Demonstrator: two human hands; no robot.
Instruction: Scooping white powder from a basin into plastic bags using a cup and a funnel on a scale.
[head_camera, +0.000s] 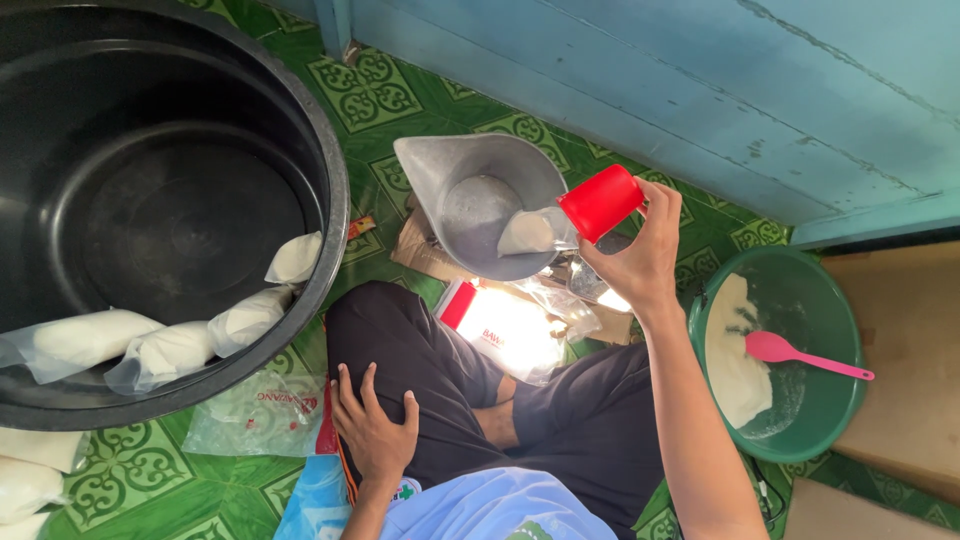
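I see right hand (640, 262) fingers clamped on red cup (600, 203), tipped over grey scale pan (480, 200) | left hand (375, 425) fingers apart, flat on thigh; green bowl (845, 300) beside

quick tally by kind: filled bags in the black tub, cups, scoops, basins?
Filled white bags in the black tub: 4, e.g.
Red cup, held by the right hand: 1
Pink scoop: 1
Green basin: 1
Total: 7

Tub (330, 180): one; red cup (600, 203): one; green bowl (840, 290): one; pink spoon (800, 355): one.
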